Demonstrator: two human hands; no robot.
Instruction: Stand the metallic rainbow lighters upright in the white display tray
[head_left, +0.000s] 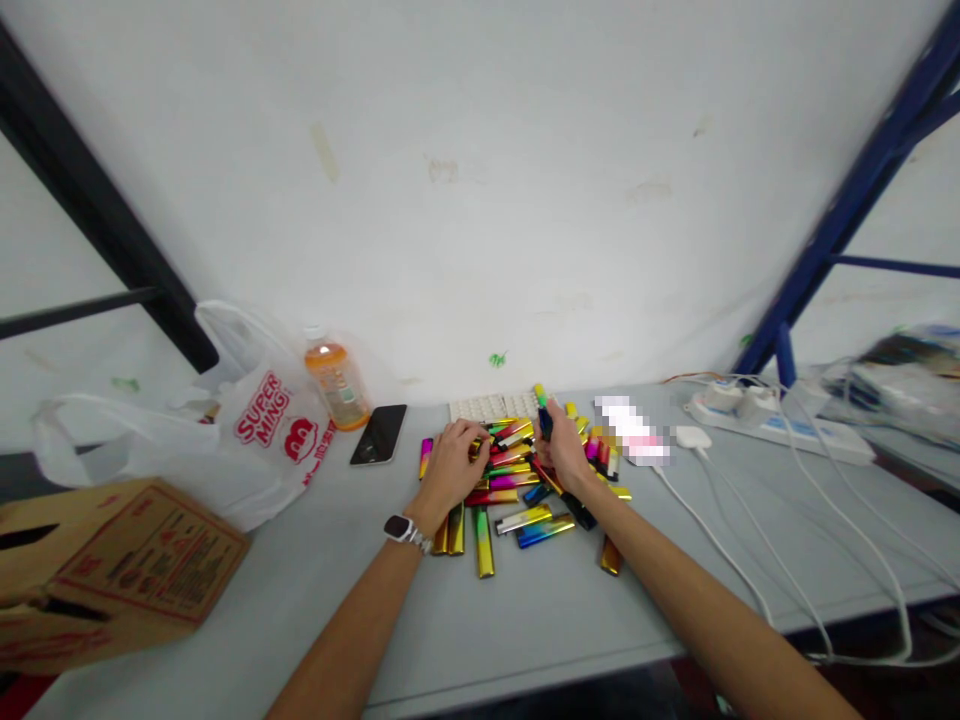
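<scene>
A loose heap of shiny, multicoloured lighter-like pieces (513,480) lies on the grey table. My left hand (454,458), with a watch on its wrist, is at the heap's left side, its fingers curled round a dark and gold piece that they partly hide. Over the heap's right side, my right hand (562,446) grips a dark lighter (544,420) with a yellow-green end pointing up. Behind the heap is a white tray with a grid of small holes (480,408). A yellow and green piece (484,542) lies apart at the front.
On the left are a cardboard box (150,560), a white plastic bag (247,440), an orange bottle (337,385) and a black phone (379,435). To the right, a power strip (787,430), a white charger (693,437) and cables lie near a blurred-out phone-like object (630,430).
</scene>
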